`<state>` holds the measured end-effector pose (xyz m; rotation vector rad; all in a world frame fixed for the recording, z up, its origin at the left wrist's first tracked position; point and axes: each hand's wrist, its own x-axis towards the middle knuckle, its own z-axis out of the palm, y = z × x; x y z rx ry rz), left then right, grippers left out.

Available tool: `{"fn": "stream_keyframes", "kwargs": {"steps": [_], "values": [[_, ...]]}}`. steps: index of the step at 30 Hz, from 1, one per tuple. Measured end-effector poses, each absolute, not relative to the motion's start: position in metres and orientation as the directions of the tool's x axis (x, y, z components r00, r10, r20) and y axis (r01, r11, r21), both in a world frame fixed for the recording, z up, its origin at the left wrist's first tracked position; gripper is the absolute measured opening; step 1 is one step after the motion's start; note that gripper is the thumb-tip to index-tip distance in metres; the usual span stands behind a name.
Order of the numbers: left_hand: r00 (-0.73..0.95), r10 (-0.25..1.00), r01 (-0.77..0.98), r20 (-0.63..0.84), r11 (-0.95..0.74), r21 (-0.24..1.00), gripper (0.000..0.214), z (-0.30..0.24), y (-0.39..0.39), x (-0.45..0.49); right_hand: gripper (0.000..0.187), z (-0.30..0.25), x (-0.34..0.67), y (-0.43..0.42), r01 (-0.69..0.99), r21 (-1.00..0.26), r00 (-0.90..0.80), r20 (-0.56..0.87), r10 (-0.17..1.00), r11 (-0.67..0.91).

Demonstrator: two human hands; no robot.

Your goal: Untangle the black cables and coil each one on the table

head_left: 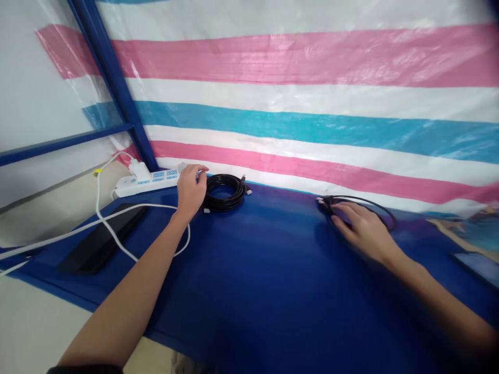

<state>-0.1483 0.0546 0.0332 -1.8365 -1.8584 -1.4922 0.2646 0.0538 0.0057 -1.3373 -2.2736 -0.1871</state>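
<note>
My left hand (190, 191) is at the back left of the blue tabletop, between a white power strip (158, 179) and a coiled black cable (212, 201). Its thumb and forefinger are apart, with nothing visible between them. That coil lies flat, its light-coloured connector ends poking out. Farther right, my right hand (364, 231) has its fingers and thumb around a second, looser black cable (327, 203) near the back edge. Part of this cable loops out behind the hand, and the palm hides some of it. Slight blur softens the right fingers.
A white plug and adapter (139, 170) sit in the power strip, and a white cord (101, 208) loops across the left side. Under it lies a long black object (105, 239). A phone-like device (477, 265) rests at the right. Striped sheeting (292, 135) hangs behind the table (265, 275).
</note>
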Motion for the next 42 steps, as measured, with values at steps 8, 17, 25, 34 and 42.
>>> {"fn": "stream_keyframes", "kwargs": {"steps": [8,17,25,34,42], "values": [[0.091,0.686,0.777,0.722,-0.503,0.379,0.023,0.031,0.021,-0.08,0.027,-0.017,0.292,0.036,0.903,0.104,-0.421,0.394,0.817,0.416],[0.614,0.653,0.594,0.443,-0.752,0.285,0.026,-0.005,-0.003,-0.027,0.032,-0.001,0.232,-0.023,0.774,0.25,-0.624,0.455,0.635,0.581],[0.698,0.614,0.556,0.368,-0.789,0.262,0.033,-0.006,-0.007,-0.013,0.023,0.005,0.201,-0.055,0.451,0.263,-0.824,0.49,0.285,0.853],[0.779,0.558,0.499,0.286,-0.828,0.257,0.027,-0.005,-0.013,-0.007,0.031,-0.01,0.266,0.011,0.85,-0.39,-0.085,0.563,0.822,0.355],[0.433,0.756,0.61,0.49,-0.646,0.458,0.015,-0.005,0.003,-0.012,0.032,-0.012,0.274,0.014,0.847,-0.406,-0.055,0.574,0.817,0.343]]}}
